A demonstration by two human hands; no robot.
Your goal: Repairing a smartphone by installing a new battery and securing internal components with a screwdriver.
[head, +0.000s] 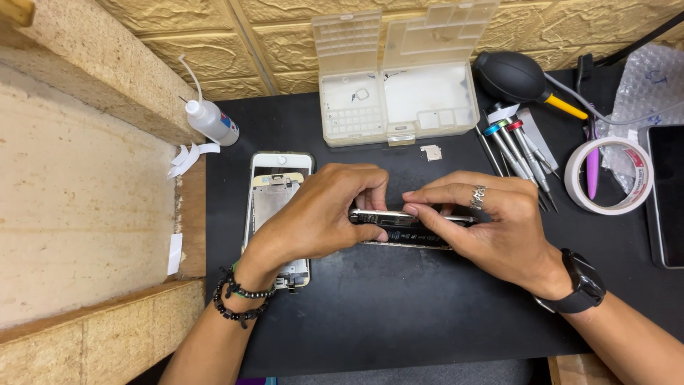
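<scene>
Two hands on phone body, left hand gripping, right hand pinching its edge

The person's arms are bare of sleeves. The left hand has black and green bead bracelets at its wrist; the right hand wears a silver patterned ring and a black wristwatch.
</scene>
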